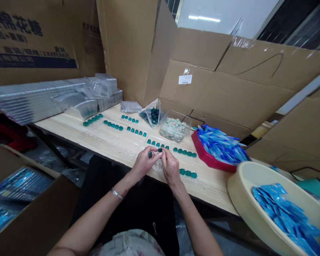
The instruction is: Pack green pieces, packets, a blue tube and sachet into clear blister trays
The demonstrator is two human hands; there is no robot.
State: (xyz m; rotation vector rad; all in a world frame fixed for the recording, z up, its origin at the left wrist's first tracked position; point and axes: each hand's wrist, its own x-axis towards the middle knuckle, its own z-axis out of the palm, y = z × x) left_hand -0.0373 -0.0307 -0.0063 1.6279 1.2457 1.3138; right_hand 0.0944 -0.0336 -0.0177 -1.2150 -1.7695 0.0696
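Observation:
My left hand (143,164) is closed above the front of the table, with a small dark green piece (150,154) in its fingers. Its thumb and fingertip meet those of my right hand (171,167) at another small dark green block (160,150), which both seem to pinch. Just beyond the fingers is a row of green blocks (158,144) in a clear tray, partly hidden by my hands. To the right lie two more rows, one farther back (185,152) and one nearer (188,173). Other short rows of green blocks (113,125) spread to the left.
Behind stand a clear bag of dark pieces (152,115) and a clear tub of pale chips (174,128). Right are a red tray (209,158) of blue sticks and a cream basin (236,181) with blue packets. Stacked clear plastic trays (40,101) fill the left.

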